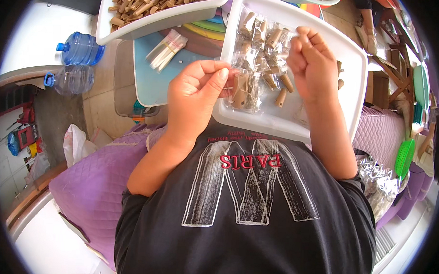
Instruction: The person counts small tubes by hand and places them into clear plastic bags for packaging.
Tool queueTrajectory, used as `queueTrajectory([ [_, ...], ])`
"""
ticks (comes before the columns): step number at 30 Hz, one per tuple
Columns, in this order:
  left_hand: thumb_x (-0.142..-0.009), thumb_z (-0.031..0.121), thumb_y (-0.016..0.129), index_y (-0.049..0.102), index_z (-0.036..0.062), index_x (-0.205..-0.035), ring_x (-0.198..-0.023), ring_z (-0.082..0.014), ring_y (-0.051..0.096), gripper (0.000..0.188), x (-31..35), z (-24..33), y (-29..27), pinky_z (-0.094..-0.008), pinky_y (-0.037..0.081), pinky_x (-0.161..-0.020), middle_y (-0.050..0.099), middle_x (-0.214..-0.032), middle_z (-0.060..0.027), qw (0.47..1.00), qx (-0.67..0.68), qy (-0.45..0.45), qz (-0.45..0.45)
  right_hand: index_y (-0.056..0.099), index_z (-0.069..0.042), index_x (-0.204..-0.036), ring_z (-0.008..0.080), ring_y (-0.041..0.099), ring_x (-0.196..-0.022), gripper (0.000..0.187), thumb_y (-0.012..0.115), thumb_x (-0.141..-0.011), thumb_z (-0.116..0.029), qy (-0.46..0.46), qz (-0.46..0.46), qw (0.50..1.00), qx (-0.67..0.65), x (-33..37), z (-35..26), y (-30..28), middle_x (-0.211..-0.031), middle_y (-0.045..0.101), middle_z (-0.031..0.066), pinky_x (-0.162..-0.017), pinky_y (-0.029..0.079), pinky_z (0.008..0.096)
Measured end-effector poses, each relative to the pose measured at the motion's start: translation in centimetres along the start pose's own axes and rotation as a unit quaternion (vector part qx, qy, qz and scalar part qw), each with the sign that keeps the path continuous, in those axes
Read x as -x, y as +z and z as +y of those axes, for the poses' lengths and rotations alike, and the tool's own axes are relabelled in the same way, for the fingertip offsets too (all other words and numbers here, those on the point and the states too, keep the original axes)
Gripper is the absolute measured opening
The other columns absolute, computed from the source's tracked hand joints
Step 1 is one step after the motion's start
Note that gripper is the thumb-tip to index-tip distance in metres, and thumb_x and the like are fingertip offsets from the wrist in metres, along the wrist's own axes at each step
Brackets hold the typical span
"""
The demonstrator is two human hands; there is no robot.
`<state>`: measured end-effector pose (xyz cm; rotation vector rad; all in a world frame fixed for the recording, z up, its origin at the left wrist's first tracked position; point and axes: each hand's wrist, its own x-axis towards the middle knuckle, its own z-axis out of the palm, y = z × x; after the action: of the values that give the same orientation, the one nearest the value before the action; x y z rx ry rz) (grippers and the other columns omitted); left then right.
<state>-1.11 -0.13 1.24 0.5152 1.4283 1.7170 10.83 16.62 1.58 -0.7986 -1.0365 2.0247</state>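
A white plastic tray (290, 126) lies in front of me, holding several small clear plastic packets (261, 39), each with a brown tube-like piece inside. At the tray's left side my left hand (197, 90) is closed, thumb against forefinger, on the edge of a clear packet (240, 90) with a brown piece in it. Over the tray's right half my right hand (311, 65) is closed in a pinch; what its fingertips hold, if anything, cannot be made out. Just below the packets lies a loose brown piece (281, 97). My right hand partly hides others at the right.
A white bin (160, 26) full of brown pieces (147, 1) stands at the far left. Beside it, a bag of pale sticks (167, 50) lies on a blue surface (151, 84). Two large water bottles (82, 48) are further left. A green basket (404, 159) stands at right.
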Motion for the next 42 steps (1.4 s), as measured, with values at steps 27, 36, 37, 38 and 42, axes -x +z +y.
queueTrajectory([
  [27, -0.087, 0.004, 0.054, 0.057, -0.0018, -0.089, -0.077, -0.0141, 0.063, 0.007, 0.1, -0.5, -0.9, -0.0254, 0.052, -0.071, 0.065, -0.092, -0.0135, 0.996, -0.061, -0.001, -0.060, 0.065, 0.000, -0.089, 0.0061, 0.053, -0.067, 0.017, 0.064, -0.083, -0.015, 0.096, -0.128, 0.941, 0.299, 3.6, 1.6, 0.4, -0.073, 0.062, -0.0007, -0.062, 0.044, 0.0202],
  [36, -0.090, 0.009, 0.051, 0.040, 0.0001, -0.118, -0.080, -0.0179, 0.063, 0.031, -0.6, -0.3, -1.4, -0.0268, 0.051, -0.072, 0.062, -0.096, -0.0168, 0.998, -0.038, 0.046, 0.031, 0.067, -0.003, -0.083, 0.0063, 0.052, -0.062, 0.017, 0.062, -0.084, -0.019, 0.158, -0.128, 0.959, 0.199, -0.7, -2.2, -2.5, -0.068, 0.060, -0.0006, -0.058, 0.041, 0.0206],
  [37, -0.090, 0.009, 0.051, 0.040, 0.0001, -0.118, -0.080, -0.0179, 0.063, 0.031, -0.5, -0.4, -1.5, -0.0268, 0.051, -0.072, 0.062, -0.096, -0.0168, 0.998, -0.037, 0.045, 0.029, 0.067, -0.004, -0.084, 0.0087, 0.054, -0.063, 0.016, 0.062, -0.083, -0.019, 0.128, -0.074, 0.950, 0.276, -1.1, -1.8, -3.0, -0.069, 0.061, 0.0010, -0.058, 0.042, 0.0233],
  [38, -0.090, 0.009, 0.051, 0.041, -0.0001, -0.117, -0.080, -0.0176, 0.063, 0.030, -0.4, -0.6, -1.6, -0.0267, 0.051, -0.072, 0.062, -0.096, -0.0165, 0.998, -0.038, 0.040, 0.029, 0.067, -0.004, -0.085, 0.0110, 0.055, -0.063, 0.015, 0.062, -0.082, -0.018, 0.096, -0.021, 0.931, 0.351, -1.2, -1.4, -3.6, -0.070, 0.062, 0.0026, -0.058, 0.044, 0.0260],
  [42, -0.090, 0.009, 0.052, 0.044, -0.0006, -0.114, -0.080, -0.0159, 0.062, 0.027, -0.2, -0.6, -1.9, -0.0257, 0.050, -0.072, 0.063, -0.094, -0.0146, 0.998, -0.048, 0.036, 0.023, 0.064, -0.006, -0.082, 0.0280, 0.061, -0.073, 0.016, 0.058, -0.080, -0.022, -0.123, -0.193, 0.647, 0.728, 0.1, 0.4, -6.7, -0.080, 0.063, 0.0113, -0.067, 0.048, 0.0397],
])
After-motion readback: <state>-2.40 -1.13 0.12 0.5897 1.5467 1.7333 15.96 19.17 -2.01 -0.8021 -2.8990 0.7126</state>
